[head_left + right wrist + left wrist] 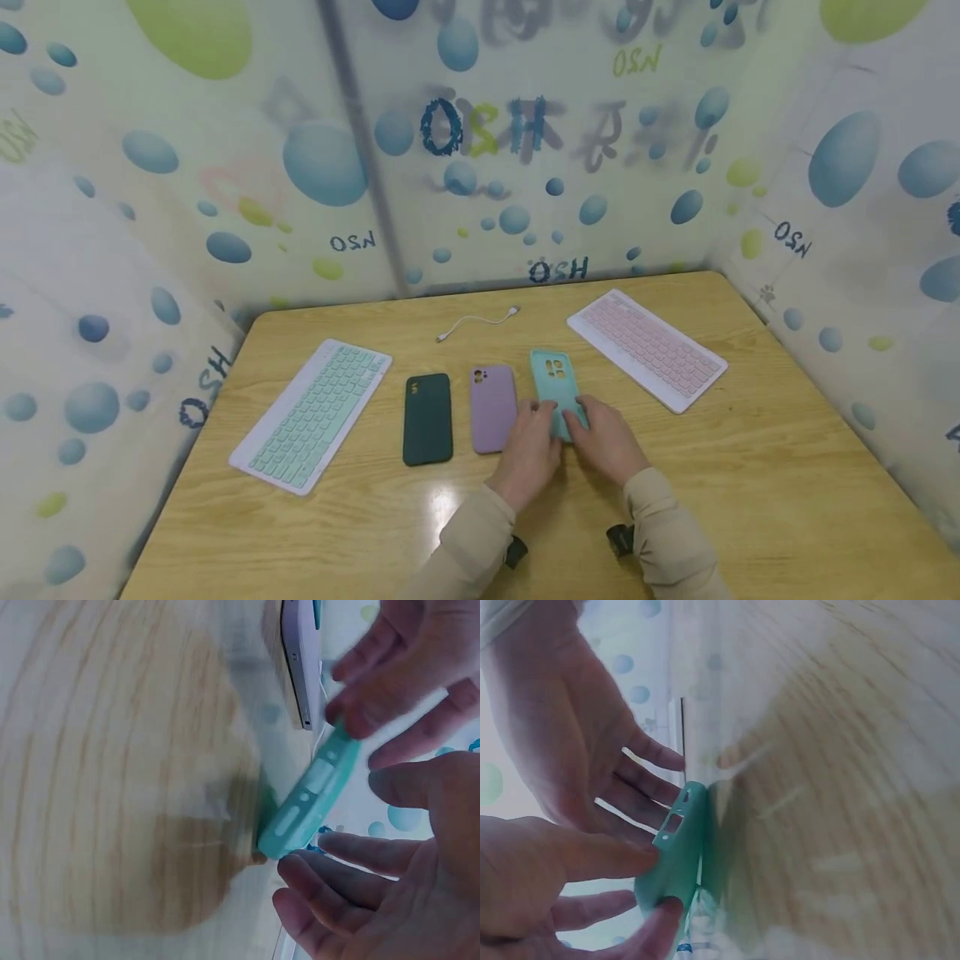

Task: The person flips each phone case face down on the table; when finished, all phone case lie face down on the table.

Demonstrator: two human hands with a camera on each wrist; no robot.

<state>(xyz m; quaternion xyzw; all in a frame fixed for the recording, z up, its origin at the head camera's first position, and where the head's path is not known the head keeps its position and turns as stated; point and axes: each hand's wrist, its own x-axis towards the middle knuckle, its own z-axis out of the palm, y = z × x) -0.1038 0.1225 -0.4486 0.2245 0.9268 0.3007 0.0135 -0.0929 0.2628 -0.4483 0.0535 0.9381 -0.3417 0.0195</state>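
Note:
A mint-green phone case [555, 379] with camera cutouts lies at the front middle of the table, partly covered by both hands. My left hand [528, 450] pinches its near left part; the thumb and fingertips on the case [686, 851] show in the left wrist view. The right hand [606, 437] is at its right edge, with extended fingers touching or very near that side. In the right wrist view the case [311, 799] tilts, its lower end near the tabletop and its upper end at the left hand [409, 675]. A purple phone case [492, 408] lies just left of the left hand.
A dark green phone case [427, 419] lies left of the purple one. A keyboard with mint keys [315, 417] lies at the left, one with pink keys [648, 350] at the right. A short white cable [477, 318] is at the back of the wooden table [337, 542].

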